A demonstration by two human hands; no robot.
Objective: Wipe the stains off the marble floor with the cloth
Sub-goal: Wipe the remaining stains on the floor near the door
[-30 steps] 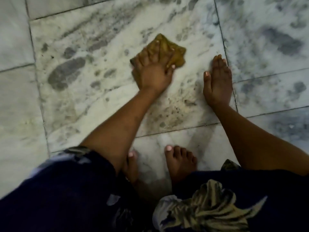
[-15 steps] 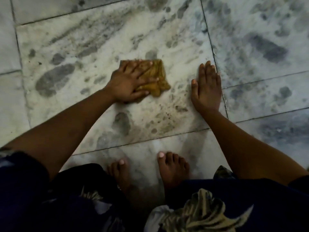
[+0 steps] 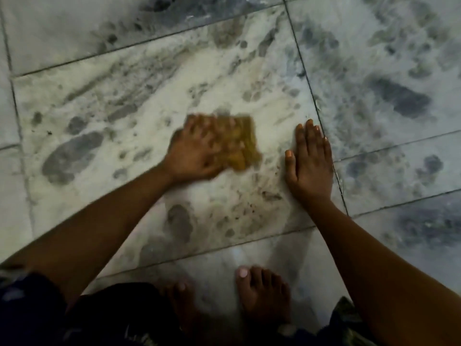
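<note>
Pressing cloth (image 3: 243, 143) on stained marble floor (image 3: 124, 101), left hand (image 3: 197, 153) blurred

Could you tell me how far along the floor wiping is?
Done: little that shows; the tile looks paler around the cloth. In hand: the left hand presses the cloth to the floor, blurred mid-stroke, while the right hand rests flat beside it. Left: brown specks nearer the feet. Grey patches may be veining.

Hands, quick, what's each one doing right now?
Left hand: blurred; spread fingers press the cloth onto the marble floor; looks open.
Right hand: open, flat on the floor, holding nothing.
</note>
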